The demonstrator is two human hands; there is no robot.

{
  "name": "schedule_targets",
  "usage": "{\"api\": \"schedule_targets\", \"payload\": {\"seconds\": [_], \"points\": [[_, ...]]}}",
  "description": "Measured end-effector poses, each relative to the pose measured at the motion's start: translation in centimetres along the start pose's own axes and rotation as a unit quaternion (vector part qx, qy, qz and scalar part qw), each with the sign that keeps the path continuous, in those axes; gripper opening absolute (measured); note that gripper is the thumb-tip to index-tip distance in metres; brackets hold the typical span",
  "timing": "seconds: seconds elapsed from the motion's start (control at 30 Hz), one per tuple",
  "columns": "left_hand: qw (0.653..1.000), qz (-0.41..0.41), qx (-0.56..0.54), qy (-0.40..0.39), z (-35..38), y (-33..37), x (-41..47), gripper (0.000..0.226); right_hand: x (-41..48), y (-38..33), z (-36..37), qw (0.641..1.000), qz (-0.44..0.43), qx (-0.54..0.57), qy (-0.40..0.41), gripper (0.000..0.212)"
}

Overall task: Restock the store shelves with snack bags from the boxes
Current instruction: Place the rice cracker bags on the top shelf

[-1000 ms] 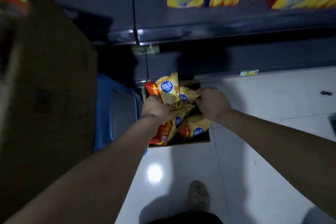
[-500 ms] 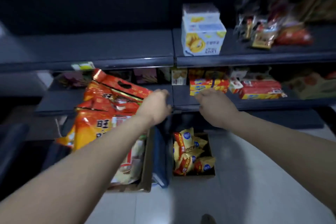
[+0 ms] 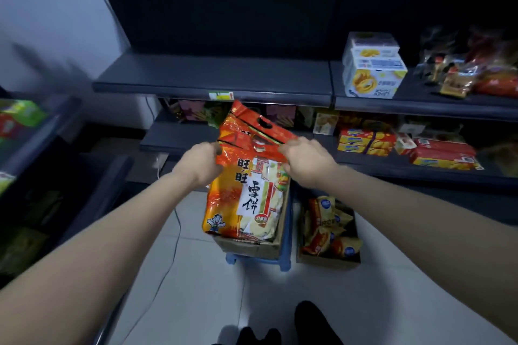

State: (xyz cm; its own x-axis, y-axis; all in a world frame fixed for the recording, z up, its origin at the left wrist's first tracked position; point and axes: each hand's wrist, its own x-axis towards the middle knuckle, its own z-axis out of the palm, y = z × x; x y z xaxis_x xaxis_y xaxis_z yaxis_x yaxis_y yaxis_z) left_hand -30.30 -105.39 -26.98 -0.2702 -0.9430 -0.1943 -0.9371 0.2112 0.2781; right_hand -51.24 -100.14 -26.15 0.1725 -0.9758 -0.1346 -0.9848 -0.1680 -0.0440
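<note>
1. Shelves [image 3: 213,75]: dark, tiered; cartons and packets at right.
2. Bag [image 3: 246,193]: large, orange, upright in front of the shelves; base at the box mouth.
3. Box [image 3: 252,248]: cardboard, on a blue stool [image 3: 286,260]; second box [image 3: 328,263] just beside it, holding small bags [image 3: 325,227].
4. Left hand [image 3: 200,164]: clamped on the bag's upper left edge; right hand [image 3: 307,162]: clamped on its upper right edge.

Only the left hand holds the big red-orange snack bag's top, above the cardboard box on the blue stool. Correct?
No: head view shows both hands gripping the top of the large red-orange snack bag: left hand at its left edge, right hand at its right. It is above the brown cardboard box on the blue plastic stool.
</note>
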Motion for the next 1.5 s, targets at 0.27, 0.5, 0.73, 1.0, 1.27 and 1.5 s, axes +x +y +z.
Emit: {"api": "schedule_targets", "payload": {"seconds": [0.27, 0.5, 0.73, 1.0, 1.27, 1.5], "points": [[0.997, -0.049, 0.002, -0.062, 3.6, -2.3, 2.6, 0.047, 3.4, 1.5, 4.2, 0.996, -0.022, -0.02, -0.079, 0.032], [0.989, -0.078, -0.025, -0.119, 6.2, -4.6, 5.7, 0.054, 6.4, 0.9, 6.4, 0.993, -0.003, -0.015, -0.116, 0.02], [0.967, -0.096, -0.134, -0.197, 7.2, -7.8, 10.1, 0.069, 8.5, -1.8, 8.2, 0.984, 0.097, 0.009, -0.151, 0.028], [0.916, -0.086, -0.3, -0.252, 8.5, -9.5, 13.3, 0.063, 8.8, -4.6, 10.3, 0.963, 0.204, 0.051, -0.169, 0.028], [0.924, -0.071, -0.331, -0.178, 10.3, -8.3, 13.2, 0.05, 7.3, -5.3, 11.0, 0.938, 0.276, 0.114, -0.177, 0.035], [0.945, 0.041, -0.285, -0.154, 7.3, -6.4, 11.3, 0.049, 7.1, -3.6, 10.6, 0.906, 0.348, 0.185, -0.156, 0.035]]}}
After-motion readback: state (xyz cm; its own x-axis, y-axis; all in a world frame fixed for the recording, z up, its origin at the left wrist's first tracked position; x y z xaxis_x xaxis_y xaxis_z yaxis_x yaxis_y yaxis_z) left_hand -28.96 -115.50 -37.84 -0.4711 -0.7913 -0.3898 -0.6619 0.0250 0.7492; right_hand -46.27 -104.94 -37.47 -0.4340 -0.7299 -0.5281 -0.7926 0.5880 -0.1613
